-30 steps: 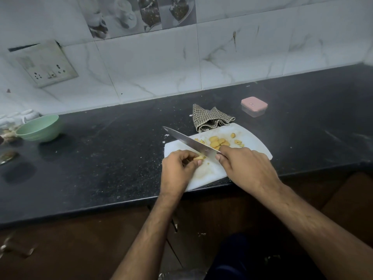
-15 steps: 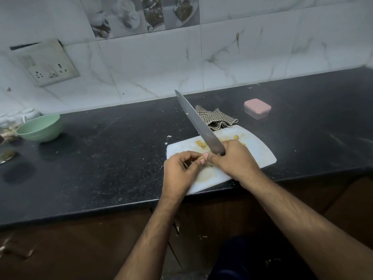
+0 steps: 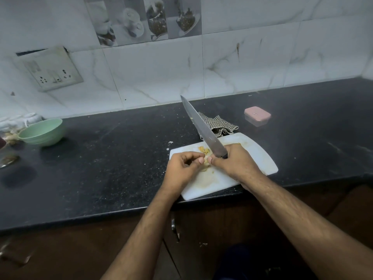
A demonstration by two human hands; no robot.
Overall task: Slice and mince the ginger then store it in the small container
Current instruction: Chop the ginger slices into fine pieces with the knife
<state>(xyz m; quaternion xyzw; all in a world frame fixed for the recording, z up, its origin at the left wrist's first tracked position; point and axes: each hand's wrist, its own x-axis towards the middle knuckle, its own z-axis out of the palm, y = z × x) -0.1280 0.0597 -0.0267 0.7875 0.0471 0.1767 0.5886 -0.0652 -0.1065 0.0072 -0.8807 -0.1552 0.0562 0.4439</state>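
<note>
The right hand (image 3: 235,162) grips the knife (image 3: 202,128), blade tilted up. The left hand (image 3: 182,168) curls beside ginger (image 3: 203,149) on the white cutting board (image 3: 260,158); what it pinches, I cannot tell. Far right on the black counter (image 3: 111,168) sits the pink-lidded small container (image 3: 257,115), below a marble-tiled wall (image 3: 262,57).

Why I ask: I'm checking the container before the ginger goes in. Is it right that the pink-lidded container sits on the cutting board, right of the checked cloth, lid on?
Not quite. In the head view the pink-lidded container sits on the black counter, behind the cutting board, not on it. It is right of the checked cloth, lid on.
</note>
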